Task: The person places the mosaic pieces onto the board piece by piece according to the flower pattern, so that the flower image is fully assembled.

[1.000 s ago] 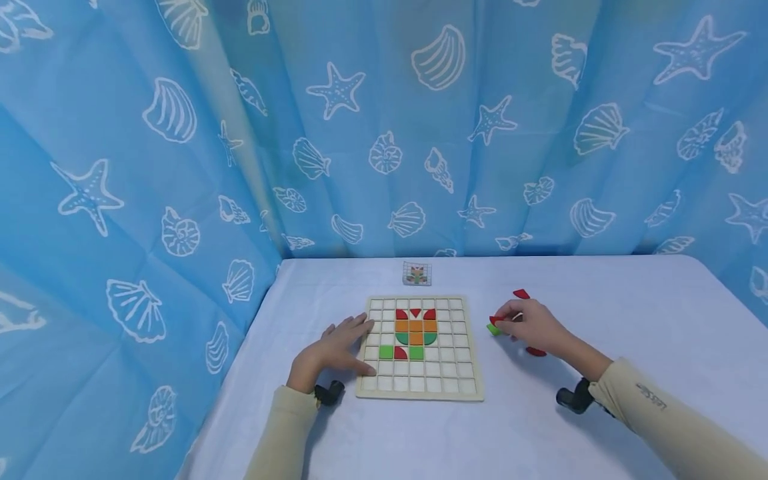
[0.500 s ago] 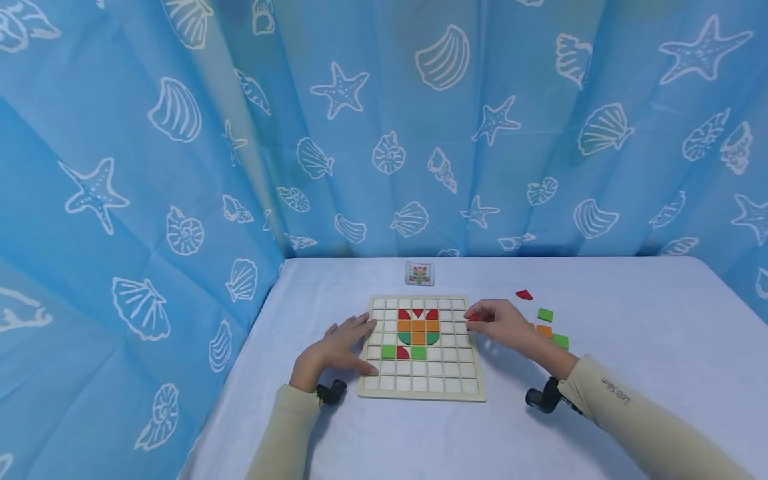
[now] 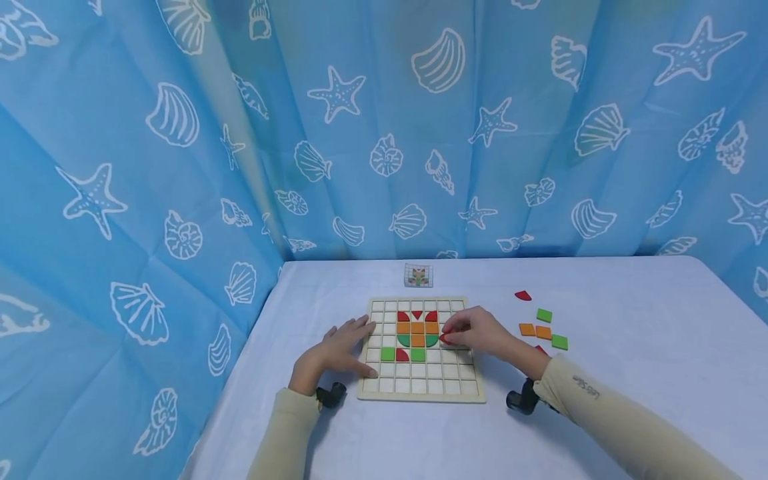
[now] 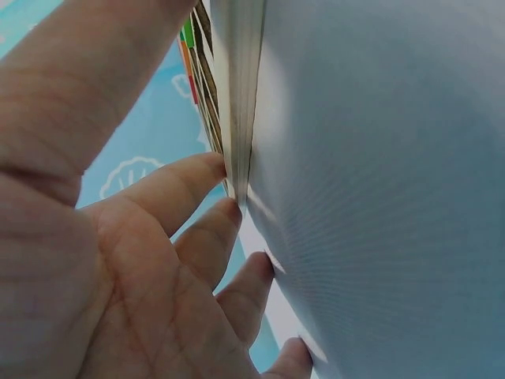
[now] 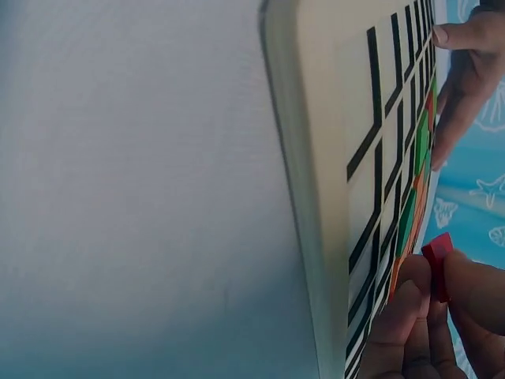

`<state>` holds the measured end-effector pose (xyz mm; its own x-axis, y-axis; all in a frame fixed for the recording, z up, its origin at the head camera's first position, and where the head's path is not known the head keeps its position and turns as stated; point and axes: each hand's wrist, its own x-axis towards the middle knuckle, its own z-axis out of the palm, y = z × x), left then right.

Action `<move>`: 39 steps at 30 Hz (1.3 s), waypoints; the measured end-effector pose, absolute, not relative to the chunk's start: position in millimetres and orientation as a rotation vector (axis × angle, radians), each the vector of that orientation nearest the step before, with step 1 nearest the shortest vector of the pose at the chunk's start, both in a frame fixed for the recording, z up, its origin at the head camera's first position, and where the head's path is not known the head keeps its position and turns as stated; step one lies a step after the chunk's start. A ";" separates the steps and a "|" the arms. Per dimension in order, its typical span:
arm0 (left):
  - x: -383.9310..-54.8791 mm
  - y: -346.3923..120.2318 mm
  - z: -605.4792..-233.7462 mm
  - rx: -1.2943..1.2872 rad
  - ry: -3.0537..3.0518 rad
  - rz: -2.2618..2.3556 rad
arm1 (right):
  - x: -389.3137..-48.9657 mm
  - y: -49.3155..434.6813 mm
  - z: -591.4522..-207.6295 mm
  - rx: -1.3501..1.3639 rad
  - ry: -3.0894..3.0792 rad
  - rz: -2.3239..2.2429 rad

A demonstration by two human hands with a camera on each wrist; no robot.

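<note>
A blue curtain [image 3: 360,127] printed with white shells and starfish hangs behind the white-covered table [image 3: 630,380]. On the table in front of the person lies a square gridded board [image 3: 420,398], its middle cells filled with red, orange and green tiles [image 3: 417,327]. The left hand [image 3: 336,350] is at the board's left side, fingers spread well apart, thumb reaching over the near left part. The right hand [image 3: 483,332] is over the board's right half, thumb and fingers clamped on a red piece [image 3: 445,338]. Past the far edge I see a small pattern card [image 3: 418,275]. Right of the board lie two green squares [image 3: 544,315], two orange squares [image 3: 543,333] side by side, and a loose red tile [image 3: 523,295]. The pinched piece sits just right of a rounded green tile [image 3: 432,341]; whether it touches the board, I cannot tell.
</note>
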<state>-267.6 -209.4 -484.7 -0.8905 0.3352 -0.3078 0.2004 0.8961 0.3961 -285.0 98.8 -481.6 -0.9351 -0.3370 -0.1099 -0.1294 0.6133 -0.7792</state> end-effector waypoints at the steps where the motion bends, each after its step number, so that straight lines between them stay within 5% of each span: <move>1: -267.6 -209.2 -485.0 0.396 2.692 0.502 | -284.5 97.4 -481.2 -0.402 2.596 -1.211; 39: -266.3 -208.6 -483.7 0.391 2.696 0.504 | -276.9 76.3 -491.4 -0.656 2.659 -0.918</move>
